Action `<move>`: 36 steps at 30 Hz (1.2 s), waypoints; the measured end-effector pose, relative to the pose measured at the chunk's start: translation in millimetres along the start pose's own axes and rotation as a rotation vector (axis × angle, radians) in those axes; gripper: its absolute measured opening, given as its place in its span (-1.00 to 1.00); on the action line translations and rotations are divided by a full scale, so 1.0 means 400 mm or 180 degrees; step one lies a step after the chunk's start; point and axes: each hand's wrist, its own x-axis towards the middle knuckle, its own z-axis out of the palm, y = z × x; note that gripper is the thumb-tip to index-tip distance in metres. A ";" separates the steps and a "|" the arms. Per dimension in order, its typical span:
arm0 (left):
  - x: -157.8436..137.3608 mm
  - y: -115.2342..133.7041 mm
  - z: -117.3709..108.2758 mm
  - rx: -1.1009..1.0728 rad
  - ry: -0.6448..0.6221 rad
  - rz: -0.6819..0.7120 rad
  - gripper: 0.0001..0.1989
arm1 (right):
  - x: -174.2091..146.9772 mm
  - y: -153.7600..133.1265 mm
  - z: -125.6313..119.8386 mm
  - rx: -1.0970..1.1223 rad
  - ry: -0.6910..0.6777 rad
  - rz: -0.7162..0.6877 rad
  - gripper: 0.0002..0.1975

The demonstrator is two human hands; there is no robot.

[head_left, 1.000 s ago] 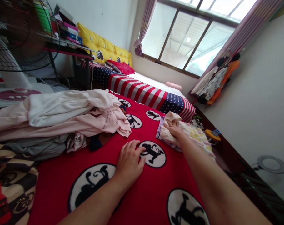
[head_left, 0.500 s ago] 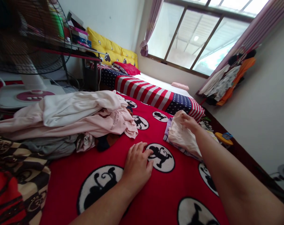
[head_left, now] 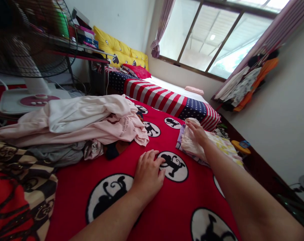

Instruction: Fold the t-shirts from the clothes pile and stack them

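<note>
My left hand (head_left: 149,172) rests on the red blanket (head_left: 164,204), which is printed with black monkey figures in white circles. Its fingers are spread and hold nothing. Farther off to the right, my right hand (head_left: 198,133) lies with fingers stretched out on a cream folded garment (head_left: 188,142). That garment sits on a small pile with purple and yellow-patterned cloth (head_left: 223,144), partly covered by my forearm. To the left is a heap of loose clothes, with a white garment (head_left: 81,112) over a pink printed shirt (head_left: 121,129).
A fan (head_left: 33,67) stands at the left, near a desk (head_left: 91,57) with boxes. Checkered brown cloth (head_left: 38,190) lies at the near left. Beyond is a bed with a striped and starred cover (head_left: 154,95). Clothes (head_left: 249,83) hang at the right wall by the window.
My right hand has shifted slightly left on the cream garment, its fingers now flatter. More of the yellow-patterned cloth shows. My left hand stays put on the blanket.
</note>
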 end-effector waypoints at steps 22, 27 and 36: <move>0.013 -0.009 -0.007 0.0349 -0.0157 0.0086 -0.72 | -0.736 -0.306 -0.019 0.2905 -0.0595 0.0242 -0.72; 0.013 -0.013 -0.012 0.0316 -0.0139 0.0199 -0.77 | -0.773 -0.271 -0.006 0.3636 0.0050 0.1233 -0.71; 0.012 -0.029 -0.022 -0.0122 -0.0028 0.0409 -0.83 | -0.767 -0.259 0.009 0.3291 -0.0007 0.0858 -0.67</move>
